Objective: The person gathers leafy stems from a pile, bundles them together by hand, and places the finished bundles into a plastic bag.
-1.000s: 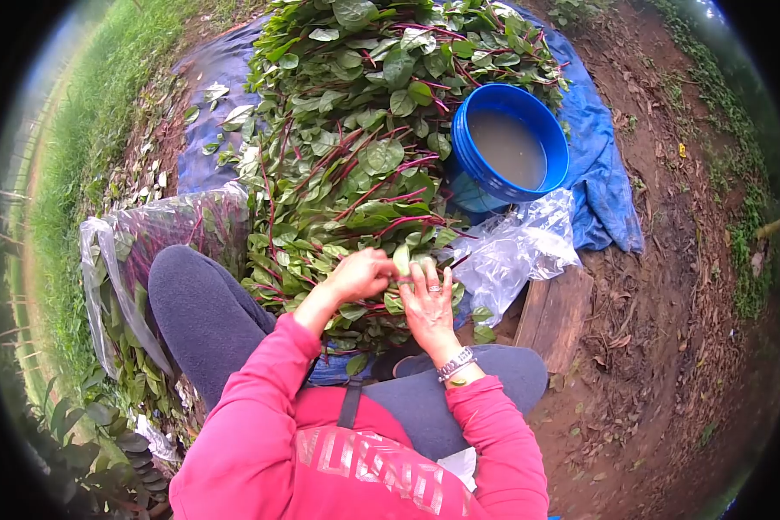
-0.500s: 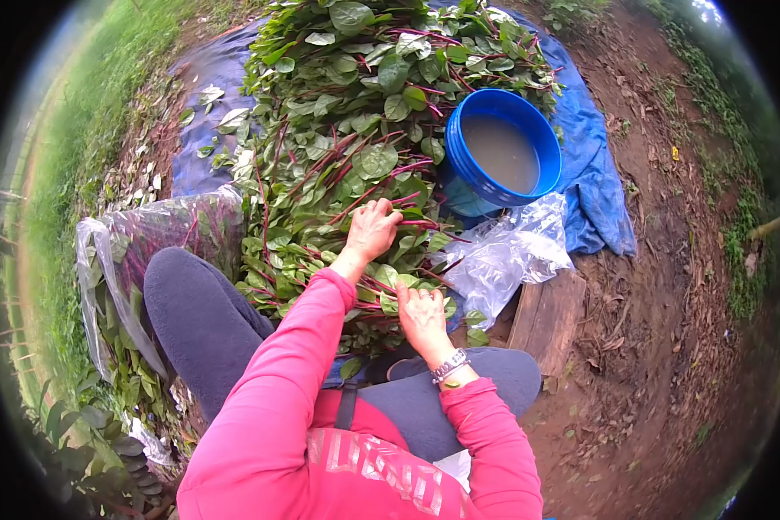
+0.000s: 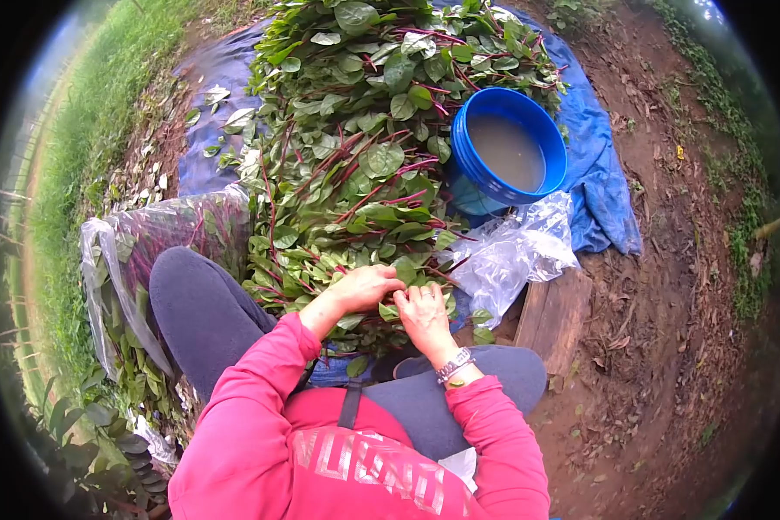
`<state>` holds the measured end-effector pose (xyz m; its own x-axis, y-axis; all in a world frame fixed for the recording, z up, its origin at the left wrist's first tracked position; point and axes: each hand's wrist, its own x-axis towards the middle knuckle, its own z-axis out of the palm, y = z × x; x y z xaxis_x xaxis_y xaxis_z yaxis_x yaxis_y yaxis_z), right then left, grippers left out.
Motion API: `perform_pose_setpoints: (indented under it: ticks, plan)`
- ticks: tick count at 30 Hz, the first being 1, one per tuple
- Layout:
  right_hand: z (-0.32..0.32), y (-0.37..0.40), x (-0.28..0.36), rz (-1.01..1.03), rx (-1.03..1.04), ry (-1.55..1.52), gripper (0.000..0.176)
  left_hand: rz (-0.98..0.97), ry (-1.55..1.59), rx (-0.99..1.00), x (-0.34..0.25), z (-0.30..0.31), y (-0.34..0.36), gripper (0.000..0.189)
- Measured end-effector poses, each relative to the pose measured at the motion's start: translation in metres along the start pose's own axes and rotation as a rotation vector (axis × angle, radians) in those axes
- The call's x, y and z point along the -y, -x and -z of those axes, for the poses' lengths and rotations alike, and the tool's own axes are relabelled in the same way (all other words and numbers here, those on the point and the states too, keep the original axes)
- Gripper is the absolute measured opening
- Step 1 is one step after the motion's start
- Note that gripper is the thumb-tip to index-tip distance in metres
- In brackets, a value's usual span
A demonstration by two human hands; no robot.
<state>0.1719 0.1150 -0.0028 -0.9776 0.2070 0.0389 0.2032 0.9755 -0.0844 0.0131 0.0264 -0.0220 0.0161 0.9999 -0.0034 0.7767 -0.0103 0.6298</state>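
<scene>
Head view: small bunch of green-leaved, red-stemmed cuttings (image 3: 405, 271) lies at the near edge of the stock, directly under both hands, between the person's knees. Judged placement: that spot lets both hands reach it without leaning.

Left hand (image 3: 364, 287): fingers curled down and closed over the bunch, knuckles up, wrist low. It appears to grip the stems and not merely rest on them.

Right hand (image 3: 425, 314): back turned to the camera, fingers bent, their tips in the leaves and touching the left hand's fingertips. Whether it pinches a stem cannot be told, as the hand's own back hides the tips. A metal bracelet (image 3: 456, 364) sits on its wrist.

Beyond both hands: large heap of the same green leaves on red stems (image 3: 364, 156), touching the bunch and spread on a blue tarpaulin (image 3: 594, 173). Judged reason: the sheet keeps the leaves off the bare soil.

Beyond and outward of the right hand: round blue plastic bucket (image 3: 481, 184), upright, holding murky water, set against the heap. Nearer that hand, a crumpled clear plastic bag (image 3: 511, 251) overlaps a worn wooden plank (image 3: 555, 316).

Outward of the left hand, past the grey-trousered knee (image 3: 191, 303): clear plastic sheet (image 3: 147, 230) with loose leaves on it.
</scene>
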Motion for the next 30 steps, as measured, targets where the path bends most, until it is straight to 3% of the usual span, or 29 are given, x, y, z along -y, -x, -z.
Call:
perform_pose_setpoints:
  ticks: [2, 4, 6, 8, 10, 13, 14, 20, 22, 24, 26, 28, 30]
  plan:
    - [-0.001, 0.002, 0.0, 0.02, 0.01, 0.02, 0.014, 0.002, -0.041, -0.007, -0.003, -0.005, -0.005, 0.024]
    - [0.002, 0.001, -0.003, 0.016, 0.016, 0.04, 0.013, 0.009, -0.076, -0.159, -0.004, -0.011, -0.011, 0.017]
    - [0.003, 0.004, 0.0, 0.014, 0.017, 0.002, 0.013, 0.196, -0.251, -0.494, 0.011, -0.012, -0.025, 0.011]
    - [0.001, 0.005, 0.004, 0.046, 0.015, 0.02, 0.015, 0.365, -0.322, -0.613, 0.04, -0.004, -0.041, 0.012]
    - [-0.001, 0.006, 0.001, 0.047, -0.005, 0.037, 0.013, 0.268, -0.557, -0.788, 0.037, 0.016, -0.061, 0.017]
    - [0.003, 0.004, -0.003, 0.027, 0.007, 0.035, 0.013, 0.327, -0.507, -0.276, 0.055, 0.01, -0.078, 0.018]
    - [0.001, 0.003, -0.003, 0.021, 0.003, 0.034, 0.013, 0.353, -0.559, -0.201, 0.058, 0.003, -0.082, 0.021]
    - [0.003, 0.001, -0.004, -0.109, 0.035, 0.081, 0.015, 0.366, -0.494, -0.158, 0.052, -0.009, -0.075, 0.022]
    - [-0.004, 0.001, -0.006, -0.116, 0.022, 0.052, 0.018, 0.37, -0.084, -0.058, 0.043, -0.005, -0.064, 0.023]
    - [-0.001, -0.001, -0.005, -0.11, 0.059, 0.091, 0.02, 0.353, 0.034, -0.031, 0.033, -0.004, -0.048, 0.022]
    - [0.002, -0.002, -0.006, -0.08, -0.084, 0.132, 0.021, 0.239, 0.012, -0.133, 0.029, -0.017, -0.032, 0.027]
    - [0.0, -0.002, -0.005, -0.08, -0.071, 0.133, 0.019, 0.262, 0.021, -0.134, 0.015, -0.019, -0.015, 0.028]
    - [-0.005, -0.001, -0.004, -0.078, -0.059, 0.133, 0.017, 0.275, 0.021, -0.263, -0.002, -0.019, 0.0, 0.025]
